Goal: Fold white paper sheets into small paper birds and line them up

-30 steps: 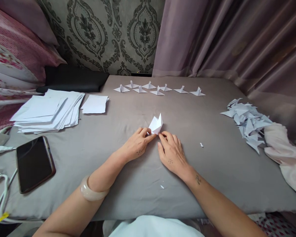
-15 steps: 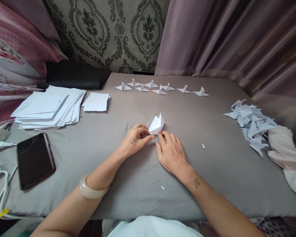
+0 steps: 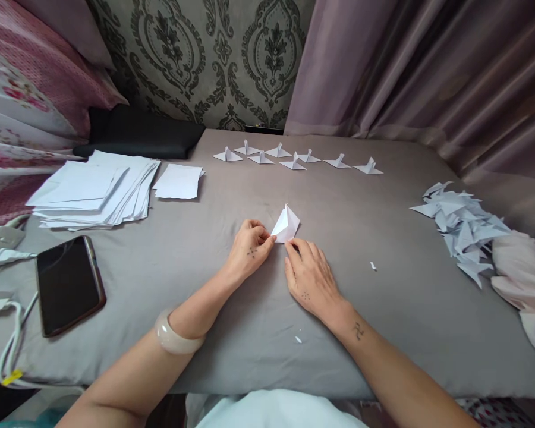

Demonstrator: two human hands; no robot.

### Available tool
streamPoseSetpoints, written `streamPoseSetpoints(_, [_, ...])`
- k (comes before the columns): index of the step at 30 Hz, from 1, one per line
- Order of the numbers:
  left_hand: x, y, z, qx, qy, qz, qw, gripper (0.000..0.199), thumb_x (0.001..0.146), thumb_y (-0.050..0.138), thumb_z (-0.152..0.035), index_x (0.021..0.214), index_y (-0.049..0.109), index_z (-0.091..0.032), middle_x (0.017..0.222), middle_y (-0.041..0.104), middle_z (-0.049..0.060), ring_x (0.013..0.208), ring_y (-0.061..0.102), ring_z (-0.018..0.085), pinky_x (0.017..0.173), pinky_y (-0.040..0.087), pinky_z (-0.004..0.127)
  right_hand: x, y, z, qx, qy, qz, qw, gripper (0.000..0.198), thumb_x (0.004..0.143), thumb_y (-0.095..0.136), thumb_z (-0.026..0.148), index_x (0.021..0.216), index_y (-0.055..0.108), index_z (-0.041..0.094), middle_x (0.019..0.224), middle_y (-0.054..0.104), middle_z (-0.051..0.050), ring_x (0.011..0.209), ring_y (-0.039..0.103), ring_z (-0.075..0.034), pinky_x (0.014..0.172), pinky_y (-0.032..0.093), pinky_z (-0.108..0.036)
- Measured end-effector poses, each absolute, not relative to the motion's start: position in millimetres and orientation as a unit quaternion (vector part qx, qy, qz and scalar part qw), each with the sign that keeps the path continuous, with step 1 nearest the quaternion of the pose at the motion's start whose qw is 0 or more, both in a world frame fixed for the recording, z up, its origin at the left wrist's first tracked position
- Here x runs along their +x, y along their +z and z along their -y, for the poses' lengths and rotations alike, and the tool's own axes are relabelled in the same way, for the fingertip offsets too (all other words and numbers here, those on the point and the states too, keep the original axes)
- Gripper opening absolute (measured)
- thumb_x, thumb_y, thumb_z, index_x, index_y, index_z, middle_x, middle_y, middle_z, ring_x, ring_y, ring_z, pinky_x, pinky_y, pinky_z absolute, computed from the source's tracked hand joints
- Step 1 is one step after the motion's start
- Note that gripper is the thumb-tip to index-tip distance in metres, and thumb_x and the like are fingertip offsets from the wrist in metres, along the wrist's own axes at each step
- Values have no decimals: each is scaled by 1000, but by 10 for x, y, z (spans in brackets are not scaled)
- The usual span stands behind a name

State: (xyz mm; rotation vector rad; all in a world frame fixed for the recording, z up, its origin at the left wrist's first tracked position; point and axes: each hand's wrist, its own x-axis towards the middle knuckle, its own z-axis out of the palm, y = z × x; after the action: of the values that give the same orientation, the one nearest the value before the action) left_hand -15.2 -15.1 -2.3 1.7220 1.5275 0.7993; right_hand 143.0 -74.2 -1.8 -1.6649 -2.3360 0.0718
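Note:
A partly folded piece of white paper [image 3: 287, 224] stands with its flaps raised on the grey cloth [image 3: 205, 238] in front of me. My left hand [image 3: 251, 245] pinches its near left corner between thumb and forefinger. My right hand [image 3: 310, 270] lies palm down, fingers stretched forward, with the forefinger's tip on the paper's near edge. Farther back several folded paper figures [image 3: 295, 161] stand in loose rows, each with an upright middle part.
To the left lie a stack of white paper [image 3: 89, 190], a smaller pile of squares [image 3: 178, 182], a phone [image 3: 70, 285] and white cables. A heap of folded paper figures [image 3: 461, 223] and a pale cloth [image 3: 524, 279] lie on the right. Paper scraps [image 3: 373, 266] dot the surface.
The paper's raised flaps have shifted and opened wider towards the right. My left thumb has closed onto the left corner. The whole view has shifted slightly.

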Motion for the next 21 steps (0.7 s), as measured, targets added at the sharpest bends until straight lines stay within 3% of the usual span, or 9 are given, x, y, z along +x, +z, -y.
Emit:
streamPoseSetpoints(11, [-186,-58,143,663,301,-589,350,17,80,61,-26,71,66,-13,103,52,8,70,54,11,71,49,30,1274,71,775,-593,16,800,94,47,91,43,32,131,49,8,110,58,-16,96,48,-27,84,39,-42])
streamPoseSetpoints(21, [-215,-18,91,641,289,-610,365,17,79,61,-25,67,62,-14,100,54,7,77,56,13,76,47,30,1265,77,740,-582,17,807,98,44,90,44,32,128,52,12,112,56,-14,99,46,-27,90,34,-41])
